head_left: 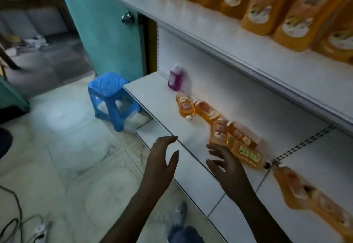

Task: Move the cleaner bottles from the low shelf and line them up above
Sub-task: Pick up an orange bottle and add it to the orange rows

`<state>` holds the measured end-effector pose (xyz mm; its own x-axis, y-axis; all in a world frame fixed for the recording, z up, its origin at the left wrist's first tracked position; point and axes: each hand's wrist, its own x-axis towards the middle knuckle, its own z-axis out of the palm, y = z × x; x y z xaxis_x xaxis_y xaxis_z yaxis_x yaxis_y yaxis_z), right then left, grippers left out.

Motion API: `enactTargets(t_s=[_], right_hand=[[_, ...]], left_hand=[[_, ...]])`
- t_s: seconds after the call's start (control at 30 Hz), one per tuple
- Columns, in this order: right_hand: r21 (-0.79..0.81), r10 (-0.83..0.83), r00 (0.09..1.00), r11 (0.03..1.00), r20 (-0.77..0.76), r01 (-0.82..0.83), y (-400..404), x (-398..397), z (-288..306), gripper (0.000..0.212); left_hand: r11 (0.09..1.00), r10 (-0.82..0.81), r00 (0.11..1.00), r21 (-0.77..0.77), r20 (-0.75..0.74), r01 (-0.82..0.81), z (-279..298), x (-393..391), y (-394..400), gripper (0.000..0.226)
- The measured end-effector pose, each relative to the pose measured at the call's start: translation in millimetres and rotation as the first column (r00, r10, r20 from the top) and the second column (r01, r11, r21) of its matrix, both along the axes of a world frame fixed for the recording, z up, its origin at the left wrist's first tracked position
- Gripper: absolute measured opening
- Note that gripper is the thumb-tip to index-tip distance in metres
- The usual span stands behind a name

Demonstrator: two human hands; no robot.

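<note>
Orange bottles blur together; left hand, right hand splayed, empty.

Upper-shelf orange bottles blurred, tops cut off

Bottle labels blurred, no legible text.

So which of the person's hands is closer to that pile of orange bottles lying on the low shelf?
The right hand. Its open fingers reach almost to the nearest of the orange bottles. The left hand hovers off the low shelf edge, farther left, holding nothing.
</note>
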<state>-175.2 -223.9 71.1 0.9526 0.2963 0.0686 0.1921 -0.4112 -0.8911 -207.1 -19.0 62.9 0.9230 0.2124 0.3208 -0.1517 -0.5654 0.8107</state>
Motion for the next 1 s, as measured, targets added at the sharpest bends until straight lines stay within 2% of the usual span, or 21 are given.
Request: enactTargets(t_s=[0.17,0.27,0.33,0.43,0.53,0.6,0.67,0.73,0.83,0.87,0.93,1.0], right_hand=[[-0.059,-0.083,0.996,0.995,-0.016,0.082,47,89,-89,0.054],[-0.168,-0.072,0.997,0.983,0.029,0.076,78,157,-140,0.067],[-0.269,-0.079,0.997,0.96,0.02,0.081,94,205,-171,0.071],[-0.468,-0.029,0.999,0.883,0.03,0.04,103,262,-207,0.079],[-0.64,-0.017,0.999,0.769,-0.05,-0.019,96,298,-229,0.087],[-0.661,-0.062,0.997,0.751,-0.05,0.014,96,310,-229,0.081],[-0.664,-0.119,0.992,0.74,0.032,0.11,104,317,-220,0.071],[-0.681,-0.131,0.985,0.713,0.109,0.17,109,324,-216,0.073],[-0.646,-0.147,0.989,0.756,-0.014,0.103,122,326,-210,0.088],[-0.656,-0.157,0.987,0.749,-0.04,0.093,124,324,-211,0.091],[-0.647,-0.171,0.985,0.752,-0.007,0.126,125,315,-204,0.081],[-0.627,-0.184,0.981,0.757,0.069,0.186,121,298,-188,0.066]], left_hand=[[0.993,-0.02,0.991,0.109,-0.136,0.035,-69,89,45,0.039],[0.987,0.004,0.966,0.158,-0.258,0.038,-103,164,58,0.047],[0.962,-0.024,0.93,0.246,-0.366,0.122,-126,223,59,0.055],[0.814,-0.156,0.901,0.465,-0.405,0.349,-150,312,58,0.071],[0.57,-0.284,0.859,0.645,-0.426,0.509,-163,385,58,0.069],[0.399,-0.292,0.827,0.724,-0.48,0.562,-174,421,60,0.065],[0.33,-0.27,0.81,0.74,-0.521,0.586,-186,445,61,0.065],[0.348,-0.308,0.817,0.741,-0.487,0.574,-196,459,61,0.061],[0.464,-0.437,0.809,0.672,-0.392,0.577,-200,459,74,0.064],[0.468,-0.467,0.784,0.638,-0.41,0.612,-198,456,81,0.071],[0.461,-0.51,0.733,0.576,-0.451,0.675,-196,445,95,0.082],[0.512,-0.581,0.691,0.466,-0.431,0.721,-195,427,103,0.082]])
